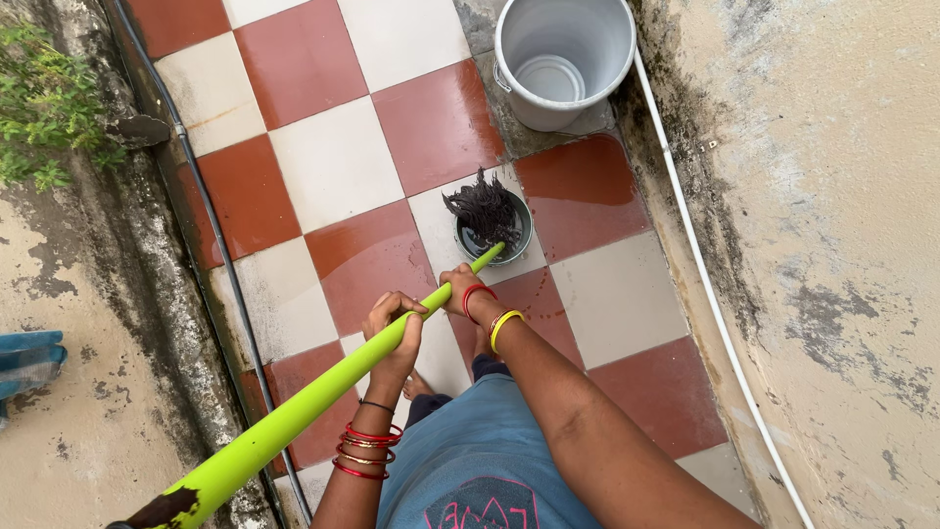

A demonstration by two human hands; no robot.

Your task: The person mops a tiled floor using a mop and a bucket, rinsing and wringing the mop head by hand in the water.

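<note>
- Floor [333,176]: a chequered surface of red and cream tiles, wet and glossy in places, is seen from above between two stained walls.
- Right wall [832,196]: weathered plaster marked with dark patches, along whose foot a thin white pipe [700,264] is run.
- Left ledge [88,323]: rough stained concrete, bordered by a black cable [220,255]; a green plant [44,103] is seen at its upper corner.
- Bucket [563,59]: a grey plastic pail, upright, is placed at the top of the floor, well apart from the hands.
- Mop handle [323,387]: a bright green pole is held slantwise from lower left to centre.
- Small pail [517,235]: a dark round container is set on a cream tile; the dark stringy mop head [485,206] is lowered into it.
- Left hand [397,328]: closed around the handle at mid-length, red bangles worn on the wrist.
- Right hand [458,289]: closed around the handle nearer the mop head, with red and yellow bangles on the wrist.
</note>
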